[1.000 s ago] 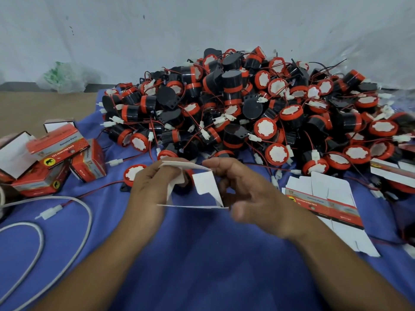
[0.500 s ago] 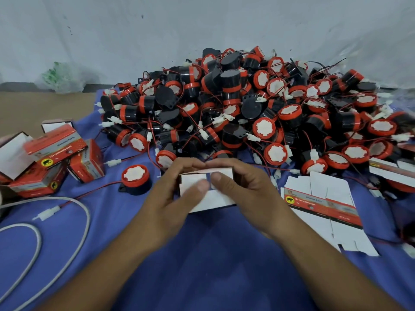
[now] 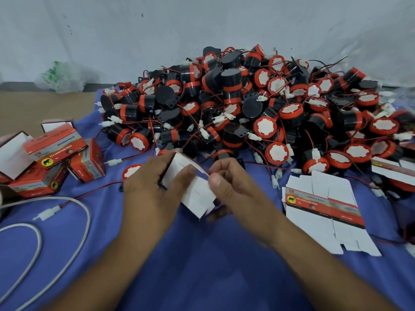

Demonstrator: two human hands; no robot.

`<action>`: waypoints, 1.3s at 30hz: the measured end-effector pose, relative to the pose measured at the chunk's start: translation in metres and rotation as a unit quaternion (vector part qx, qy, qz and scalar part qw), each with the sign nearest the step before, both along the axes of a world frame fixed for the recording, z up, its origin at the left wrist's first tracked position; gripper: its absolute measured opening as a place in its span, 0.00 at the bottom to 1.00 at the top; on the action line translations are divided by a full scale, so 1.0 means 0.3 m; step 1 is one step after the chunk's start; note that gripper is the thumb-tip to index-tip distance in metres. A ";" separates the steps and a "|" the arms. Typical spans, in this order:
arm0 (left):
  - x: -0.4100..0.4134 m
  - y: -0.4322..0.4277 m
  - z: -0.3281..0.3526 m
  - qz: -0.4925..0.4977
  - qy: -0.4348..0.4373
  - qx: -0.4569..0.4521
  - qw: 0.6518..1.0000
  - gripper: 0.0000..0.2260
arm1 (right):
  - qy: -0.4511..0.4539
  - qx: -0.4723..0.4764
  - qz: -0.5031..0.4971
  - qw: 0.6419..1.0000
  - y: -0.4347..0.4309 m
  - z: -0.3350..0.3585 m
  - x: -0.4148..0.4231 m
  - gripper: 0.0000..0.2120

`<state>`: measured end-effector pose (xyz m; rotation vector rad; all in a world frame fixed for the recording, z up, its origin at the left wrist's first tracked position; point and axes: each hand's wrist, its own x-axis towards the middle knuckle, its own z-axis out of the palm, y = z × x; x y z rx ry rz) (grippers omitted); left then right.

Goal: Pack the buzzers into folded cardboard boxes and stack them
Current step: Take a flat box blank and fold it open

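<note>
Near the middle of the blue cloth (image 3: 202, 270) we hold a half-folded cardboard box (image 3: 195, 196) (its white inner side faces us) between both hands. Our left hand (image 3: 152, 194) grips its left side, thumb pressed on the white face. Our right hand (image 3: 238, 194) pinches the upper right flap between thumb and fingertip. The heap of buzzers (image 3: 247, 108) fills the cloth's far right side. Flat box blanks (image 3: 323, 207) lie toward the right edge, finished red boxes (image 3: 56, 149) at the left edge.
</note>
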<state>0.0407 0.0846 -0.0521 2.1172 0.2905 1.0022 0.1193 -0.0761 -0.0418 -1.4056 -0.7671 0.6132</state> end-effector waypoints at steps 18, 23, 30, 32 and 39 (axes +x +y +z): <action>-0.006 -0.036 0.043 -0.165 0.038 0.242 0.955 0.40 | 0.080 -0.039 0.092 0.992 -0.016 0.011 -0.005 0.46; 0.014 -0.043 0.015 -0.074 0.031 0.279 0.957 0.39 | -0.073 -0.086 0.038 0.993 0.000 0.006 -0.005 0.35; 0.015 -0.034 -0.001 -0.199 0.132 0.205 0.949 0.50 | -0.125 -0.058 0.022 0.990 -0.021 0.014 0.035 0.24; 0.018 -0.026 -0.007 -0.192 0.128 0.170 0.958 0.48 | -0.105 -0.038 0.018 0.994 -0.022 0.027 0.035 0.20; 0.009 -0.040 0.000 -0.107 0.015 0.165 0.980 0.45 | 0.056 0.062 0.030 0.996 -0.023 0.033 0.031 0.22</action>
